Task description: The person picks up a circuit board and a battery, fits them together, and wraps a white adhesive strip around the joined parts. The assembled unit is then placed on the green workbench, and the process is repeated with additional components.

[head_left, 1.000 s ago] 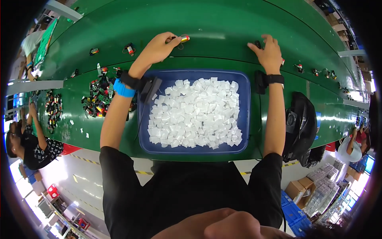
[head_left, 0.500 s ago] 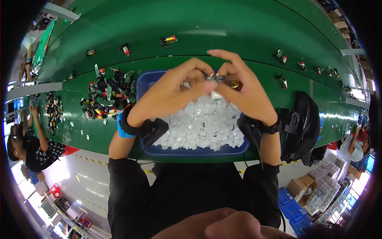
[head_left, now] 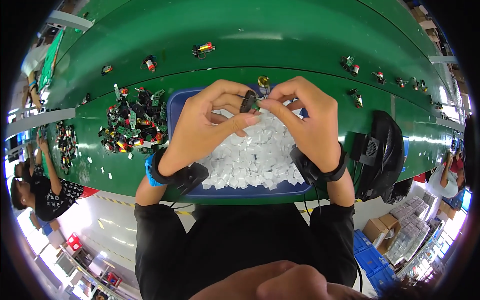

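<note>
My left hand (head_left: 207, 127) and my right hand (head_left: 302, 122) are raised together above a blue tray (head_left: 176, 102) filled with small white square pads (head_left: 250, 162). Between the fingertips of both hands sits a small assembly (head_left: 252, 100): a dark round part with a green bit and a brass-coloured piece on top. The left thumb and fingers pinch the dark part, and the right fingers press on it from the other side. Each wrist wears a black strapped device, and the left wrist also has a blue band.
A heap of small red, black and green components (head_left: 132, 122) lies left of the tray on the green conveyor (head_left: 280, 45). Single parts ride along the belt. A black fan (head_left: 382, 150) stands at the right. Another person (head_left: 37, 185) works at far left.
A second ago both hands reached out to the belt, far apart. They have come back together over the tray and now hold the small assembly between them, a little closer to the camera.
</note>
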`<state>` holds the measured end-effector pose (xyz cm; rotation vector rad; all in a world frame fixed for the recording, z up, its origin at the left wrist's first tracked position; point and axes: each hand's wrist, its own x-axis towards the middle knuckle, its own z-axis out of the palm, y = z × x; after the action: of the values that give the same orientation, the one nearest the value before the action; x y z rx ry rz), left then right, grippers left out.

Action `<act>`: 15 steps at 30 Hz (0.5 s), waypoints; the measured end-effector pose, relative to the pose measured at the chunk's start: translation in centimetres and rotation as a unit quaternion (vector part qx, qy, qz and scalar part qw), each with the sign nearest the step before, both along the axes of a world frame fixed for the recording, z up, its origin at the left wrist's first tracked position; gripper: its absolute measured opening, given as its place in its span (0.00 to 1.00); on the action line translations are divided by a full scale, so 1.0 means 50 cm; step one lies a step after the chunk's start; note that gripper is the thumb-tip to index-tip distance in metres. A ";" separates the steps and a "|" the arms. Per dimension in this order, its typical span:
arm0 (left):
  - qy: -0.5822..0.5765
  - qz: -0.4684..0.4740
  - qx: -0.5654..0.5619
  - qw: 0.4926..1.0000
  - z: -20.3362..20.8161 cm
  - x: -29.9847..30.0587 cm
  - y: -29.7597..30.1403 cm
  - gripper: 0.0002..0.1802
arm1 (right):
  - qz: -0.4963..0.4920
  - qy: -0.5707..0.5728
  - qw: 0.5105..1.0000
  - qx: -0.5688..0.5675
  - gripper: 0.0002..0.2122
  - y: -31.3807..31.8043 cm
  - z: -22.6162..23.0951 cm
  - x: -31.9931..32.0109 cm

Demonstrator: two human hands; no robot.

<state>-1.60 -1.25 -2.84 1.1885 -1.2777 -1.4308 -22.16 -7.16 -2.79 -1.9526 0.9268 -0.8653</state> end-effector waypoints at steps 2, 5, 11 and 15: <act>0.000 0.005 0.003 1.000 -0.002 -0.004 0.003 0.22 | -0.003 -0.001 1.000 -0.002 0.09 0.002 -0.003 0.001; -0.007 0.024 0.006 1.000 -0.001 -0.007 0.006 0.20 | -0.002 -0.010 1.000 -0.008 0.08 0.005 -0.007 0.008; 0.066 -0.018 0.095 0.993 0.002 0.014 -0.005 0.13 | 0.089 0.057 0.989 -0.106 0.07 -0.001 0.042 -0.018; 0.051 -0.015 0.073 0.996 0.005 0.018 -0.001 0.12 | 0.100 0.052 0.993 -0.019 0.07 -0.013 0.040 -0.035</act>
<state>-0.71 -1.33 -2.58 1.1809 -1.1407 -1.6082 -23.92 -7.82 -0.77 -2.0987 0.7616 -0.6761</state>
